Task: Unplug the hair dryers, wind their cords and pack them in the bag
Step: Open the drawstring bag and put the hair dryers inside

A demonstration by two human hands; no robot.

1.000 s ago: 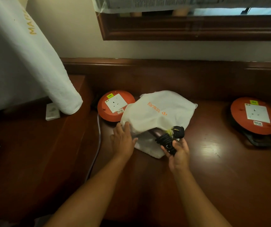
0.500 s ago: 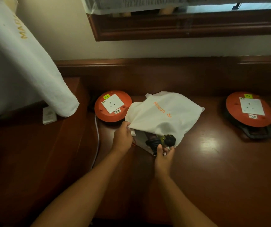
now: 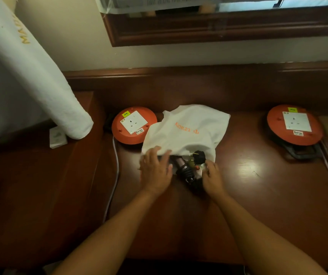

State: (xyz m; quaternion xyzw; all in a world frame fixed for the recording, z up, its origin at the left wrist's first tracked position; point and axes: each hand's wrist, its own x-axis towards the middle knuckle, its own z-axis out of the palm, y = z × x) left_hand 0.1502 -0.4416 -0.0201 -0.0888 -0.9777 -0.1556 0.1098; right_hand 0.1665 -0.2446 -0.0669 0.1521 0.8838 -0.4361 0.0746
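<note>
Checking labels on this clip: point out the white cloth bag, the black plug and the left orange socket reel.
white cloth bag (image 3: 187, 128), head view, upper panel.
black plug (image 3: 199, 156), head view, body.
left orange socket reel (image 3: 119, 128), head view, orange face.

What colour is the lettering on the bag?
Orange, on the white bag; it shows in the head view.
</note>
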